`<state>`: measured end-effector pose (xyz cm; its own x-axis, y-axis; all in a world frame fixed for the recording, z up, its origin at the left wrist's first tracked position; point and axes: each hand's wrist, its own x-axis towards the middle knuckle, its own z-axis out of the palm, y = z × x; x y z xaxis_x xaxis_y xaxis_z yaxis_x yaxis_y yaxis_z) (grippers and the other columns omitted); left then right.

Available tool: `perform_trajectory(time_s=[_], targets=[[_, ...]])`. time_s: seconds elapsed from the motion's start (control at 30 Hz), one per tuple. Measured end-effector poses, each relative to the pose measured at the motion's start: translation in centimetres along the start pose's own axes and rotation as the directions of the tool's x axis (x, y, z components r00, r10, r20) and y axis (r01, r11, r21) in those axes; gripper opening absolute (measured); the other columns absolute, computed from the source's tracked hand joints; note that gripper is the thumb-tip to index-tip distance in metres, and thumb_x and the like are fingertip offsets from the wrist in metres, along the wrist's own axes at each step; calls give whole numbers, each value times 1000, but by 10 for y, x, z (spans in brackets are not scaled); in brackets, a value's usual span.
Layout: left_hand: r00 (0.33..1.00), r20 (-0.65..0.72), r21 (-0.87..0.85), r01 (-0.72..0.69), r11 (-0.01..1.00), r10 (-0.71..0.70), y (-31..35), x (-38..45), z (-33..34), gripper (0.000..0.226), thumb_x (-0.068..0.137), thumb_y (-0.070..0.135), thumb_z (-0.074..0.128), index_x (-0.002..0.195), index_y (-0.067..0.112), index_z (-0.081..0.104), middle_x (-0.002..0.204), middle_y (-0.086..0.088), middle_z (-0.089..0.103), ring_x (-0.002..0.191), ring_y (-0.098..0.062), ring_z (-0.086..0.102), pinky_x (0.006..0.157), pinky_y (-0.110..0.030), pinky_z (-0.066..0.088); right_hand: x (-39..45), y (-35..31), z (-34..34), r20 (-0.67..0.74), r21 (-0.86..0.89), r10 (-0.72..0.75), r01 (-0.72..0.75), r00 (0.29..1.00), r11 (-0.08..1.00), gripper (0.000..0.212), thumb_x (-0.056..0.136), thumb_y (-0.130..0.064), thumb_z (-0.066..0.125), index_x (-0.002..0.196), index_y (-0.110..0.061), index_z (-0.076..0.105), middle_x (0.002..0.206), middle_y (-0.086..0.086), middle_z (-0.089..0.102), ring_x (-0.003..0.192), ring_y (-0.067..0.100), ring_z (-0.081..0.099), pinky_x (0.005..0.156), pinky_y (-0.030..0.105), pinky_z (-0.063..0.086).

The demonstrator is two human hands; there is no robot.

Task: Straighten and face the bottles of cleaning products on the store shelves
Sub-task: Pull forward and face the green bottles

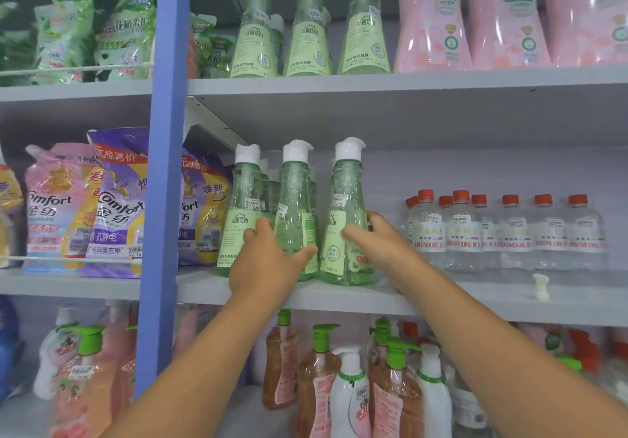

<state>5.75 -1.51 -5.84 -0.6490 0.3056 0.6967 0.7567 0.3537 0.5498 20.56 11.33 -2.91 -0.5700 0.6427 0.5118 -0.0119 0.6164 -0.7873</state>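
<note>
Three green clear bottles with white caps stand at the front of the middle shelf [339, 296], with more behind them. My left hand [268, 261] wraps around the base of the middle green bottle [295, 199], whose label is turned sideways. My right hand [373, 237] grips the lower body of the right green bottle [346, 193], its label also turned partly away. The left green bottle [239, 220] faces forward, untouched.
Small clear bottles with red caps [506, 230] fill the shelf to the right. A loose white cap [541, 286] lies on the shelf edge. Refill pouches [112, 206] sit left of the blue upright [163, 182]. Pump bottles [350, 386] stand below; green and pink bottles [431, 23] above.
</note>
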Motion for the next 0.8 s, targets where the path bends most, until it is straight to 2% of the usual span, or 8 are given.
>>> perform_trajectory(time_s=[0.1, 0.2, 0.27, 0.37, 0.43, 0.57, 0.63, 0.8], targets=[[999, 40, -6, 1, 1000, -1, 1, 0, -1, 85, 81, 75, 65, 141, 21, 40, 135, -4, 52, 105, -28, 65, 76, -38, 51, 0, 0, 4, -34, -77, -18, 15, 999, 997, 81, 70, -72, 77, 137, -37, 47, 131, -12, 54, 103, 12, 66, 75, 29, 51], [996, 90, -35, -20, 999, 23, -1, 4, -2, 54, 87, 59, 63, 124, 23, 46, 111, 6, 62, 91, -21, 58, 77, -36, 51, 1, 1, 2, -9, -27, -24, 24, 1000, 999, 39, 77, -54, 82, 103, -44, 55, 102, -23, 66, 76, -5, 69, 55, 14, 50], [994, 111, -58, 1, 998, 6, 1, 6, -4, 69, 84, 60, 68, 134, 19, 44, 110, 6, 59, 93, -21, 60, 77, -35, 51, 3, 2, 0, 9, 10, -22, 22, 1000, 1000, 28, 85, -40, 76, 102, -44, 53, 100, -22, 67, 74, -6, 67, 51, 14, 47], [997, 70, 66, 13, 998, -17, 3, 5, -1, 97, 74, 78, 70, 143, 17, 40, 135, -5, 49, 106, -28, 65, 72, -36, 48, 3, 0, 3, 7, 23, -21, 21, 1000, 1000, 42, 86, -44, 74, 122, -37, 52, 112, -14, 65, 89, 2, 67, 57, 18, 48], [998, 64, 76, -1, 997, -4, 2, 4, 3, 89, 78, 79, 64, 139, 19, 43, 133, -4, 50, 102, -27, 65, 71, -36, 49, 2, 1, 5, -12, 19, -36, 36, 999, 999, 54, 79, -53, 81, 122, -35, 54, 117, -9, 65, 94, 7, 69, 61, 20, 50], [990, 142, -79, 23, 997, -12, -2, 11, -4, 64, 83, 57, 63, 132, 22, 42, 102, 7, 66, 87, -18, 64, 76, -37, 54, 3, 4, 2, 6, 39, -25, 25, 1000, 999, 46, 78, -44, 86, 114, -35, 60, 100, -17, 72, 81, -3, 71, 56, 15, 51], [989, 149, -66, 21, 998, -11, 1, 12, -6, 69, 82, 57, 69, 134, 23, 40, 114, 5, 65, 94, -21, 66, 80, -38, 55, 5, 4, 2, 3, 25, -7, 7, 1000, 1000, 43, 82, -39, 83, 117, -32, 58, 100, -16, 71, 83, 0, 70, 55, 16, 49], [999, 2, 144, -39, 989, 39, 11, 0, 3, 90, 80, 72, 69, 140, 15, 35, 134, -8, 46, 101, -30, 66, 65, -36, 44, 6, 3, 4, 9, -28, -14, 14, 1000, 1000, 37, 88, -35, 76, 119, -30, 58, 99, -13, 71, 75, -3, 69, 45, 10, 46]])
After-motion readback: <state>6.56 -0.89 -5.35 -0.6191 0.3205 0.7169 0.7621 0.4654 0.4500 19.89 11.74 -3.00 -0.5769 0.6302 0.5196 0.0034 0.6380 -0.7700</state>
